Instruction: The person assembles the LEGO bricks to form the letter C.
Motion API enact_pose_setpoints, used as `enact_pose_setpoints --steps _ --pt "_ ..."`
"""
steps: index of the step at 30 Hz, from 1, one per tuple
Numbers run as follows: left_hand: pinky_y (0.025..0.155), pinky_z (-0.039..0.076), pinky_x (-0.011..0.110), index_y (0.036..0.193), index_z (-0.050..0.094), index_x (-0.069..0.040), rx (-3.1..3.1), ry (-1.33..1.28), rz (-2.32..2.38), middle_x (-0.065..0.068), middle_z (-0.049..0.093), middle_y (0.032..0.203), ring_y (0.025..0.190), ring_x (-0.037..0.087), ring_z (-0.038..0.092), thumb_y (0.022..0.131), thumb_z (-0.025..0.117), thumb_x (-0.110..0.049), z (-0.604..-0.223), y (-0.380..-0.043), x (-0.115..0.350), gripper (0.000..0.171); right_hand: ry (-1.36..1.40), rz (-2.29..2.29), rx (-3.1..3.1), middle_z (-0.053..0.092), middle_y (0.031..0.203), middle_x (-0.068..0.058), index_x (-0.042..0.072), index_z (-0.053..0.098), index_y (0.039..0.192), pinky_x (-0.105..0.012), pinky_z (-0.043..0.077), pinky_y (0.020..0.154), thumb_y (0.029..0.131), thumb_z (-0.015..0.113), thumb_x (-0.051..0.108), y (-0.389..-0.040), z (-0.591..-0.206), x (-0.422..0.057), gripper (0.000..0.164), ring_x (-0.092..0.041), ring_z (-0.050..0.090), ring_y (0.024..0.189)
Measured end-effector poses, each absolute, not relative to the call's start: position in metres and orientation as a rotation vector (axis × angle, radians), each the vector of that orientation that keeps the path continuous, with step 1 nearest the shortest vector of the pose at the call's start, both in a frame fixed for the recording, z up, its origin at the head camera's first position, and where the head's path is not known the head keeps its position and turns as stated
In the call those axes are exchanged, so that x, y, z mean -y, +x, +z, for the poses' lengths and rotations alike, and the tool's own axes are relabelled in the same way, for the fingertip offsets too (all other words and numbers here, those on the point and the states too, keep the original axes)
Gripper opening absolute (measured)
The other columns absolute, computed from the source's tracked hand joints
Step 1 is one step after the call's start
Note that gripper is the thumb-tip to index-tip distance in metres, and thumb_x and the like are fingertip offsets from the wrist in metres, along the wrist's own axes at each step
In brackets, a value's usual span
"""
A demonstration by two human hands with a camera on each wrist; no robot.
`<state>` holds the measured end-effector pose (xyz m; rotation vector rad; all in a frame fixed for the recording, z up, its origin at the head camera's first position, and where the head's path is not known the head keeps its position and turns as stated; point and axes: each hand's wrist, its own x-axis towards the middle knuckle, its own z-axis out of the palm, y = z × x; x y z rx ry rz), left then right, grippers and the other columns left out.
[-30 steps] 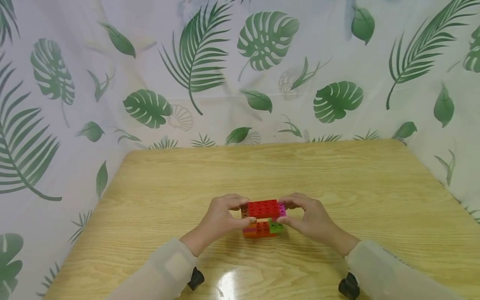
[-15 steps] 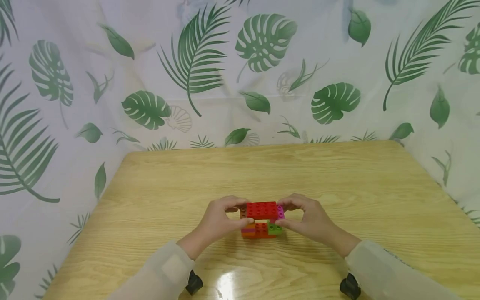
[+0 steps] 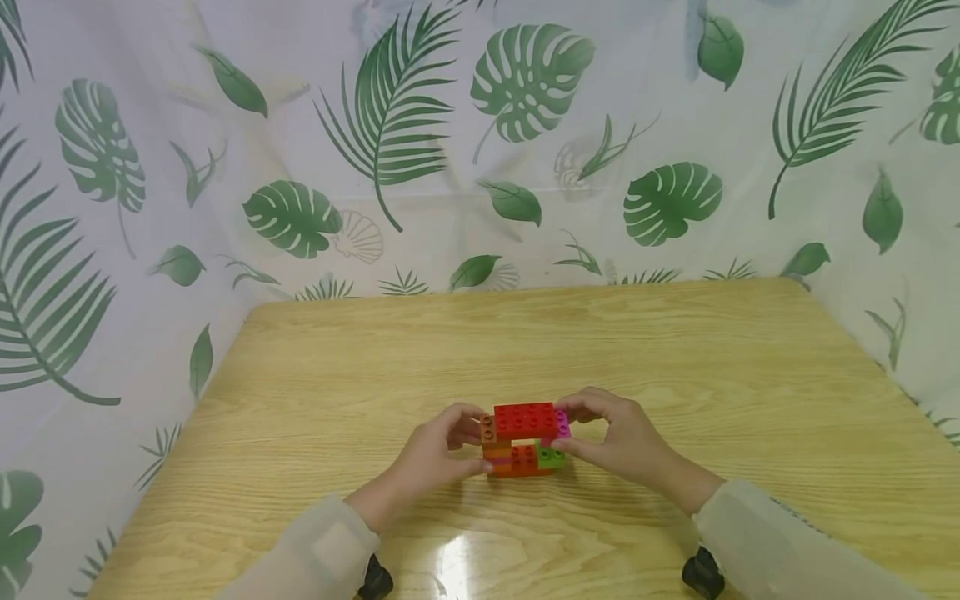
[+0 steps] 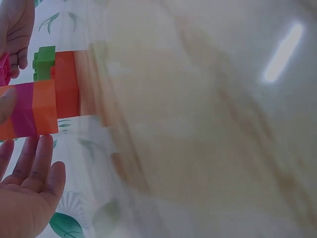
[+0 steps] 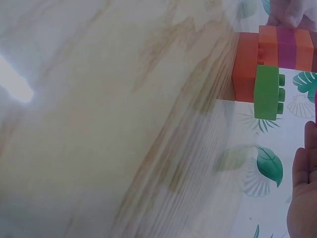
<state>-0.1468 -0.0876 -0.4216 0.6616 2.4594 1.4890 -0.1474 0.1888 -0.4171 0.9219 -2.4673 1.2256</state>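
A toy brick structure rests on the table in the head view. A red studded brick (image 3: 523,420) bridges its top, between a brown brick (image 3: 488,428) and a pink brick (image 3: 562,423). Below the gap lie a lower red brick (image 3: 523,458) and a green brick (image 5: 267,92). Orange and purple layers (image 4: 24,109) form the left column. My left hand (image 3: 431,454) holds this column, thumb on its near face and fingers along the side. With thumb and fingers, my right hand (image 3: 618,433) pinches the pink brick; part of that grip is hidden.
The wood-grain table (image 3: 375,350) extends around the structure. A white cloth with green leaves (image 3: 450,167) hangs behind it and at both sides. Dark wrist devices (image 3: 703,573) sit beneath the sleeves. Light glares off the near tabletop.
My left hand has slid left and downward, its thumb dropping from the top brick's corner to the orange layers, uncovering the brown brick. The right hand and structure stay nearly still.
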Motion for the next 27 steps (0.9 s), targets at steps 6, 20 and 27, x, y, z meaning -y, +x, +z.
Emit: enact_pose_setpoints --steps 6,20,27 --pt "0.091 0.047 0.039 0.120 0.054 -0.008 -2.458 0.626 1.492 0.003 0.061 0.107 0.102 0.021 0.060 0.082 0.076 -0.015 -0.426 -0.146 0.087 0.044 0.906 1.256 2.495 0.064 0.096 0.007 0.008 0.067 0.107 -0.038 0.055 0.073 0.076 0.081 0.014 -0.147 -0.414 -0.188 0.034 -0.014 0.062 0.083" --pt "0.078 0.053 0.032 0.134 0.050 -0.002 -2.431 0.476 1.578 0.008 0.066 0.102 0.090 0.021 0.064 0.089 0.069 -0.021 -0.431 -0.149 0.079 0.052 0.436 1.561 2.563 0.067 0.108 -0.011 0.001 0.065 0.116 -0.023 0.053 0.073 0.085 0.073 0.016 -0.153 -0.427 -0.176 0.035 -0.018 0.065 0.085" --pt "0.083 0.052 0.032 0.135 0.047 0.003 -2.457 0.404 1.562 0.016 0.062 0.114 0.101 0.026 0.062 0.089 0.069 -0.012 -0.433 -0.152 0.073 0.054 0.321 1.660 2.552 0.064 0.115 -0.015 -0.002 0.060 0.124 -0.023 0.053 0.076 0.090 0.067 0.015 -0.157 -0.438 -0.173 0.038 -0.024 0.065 0.093"
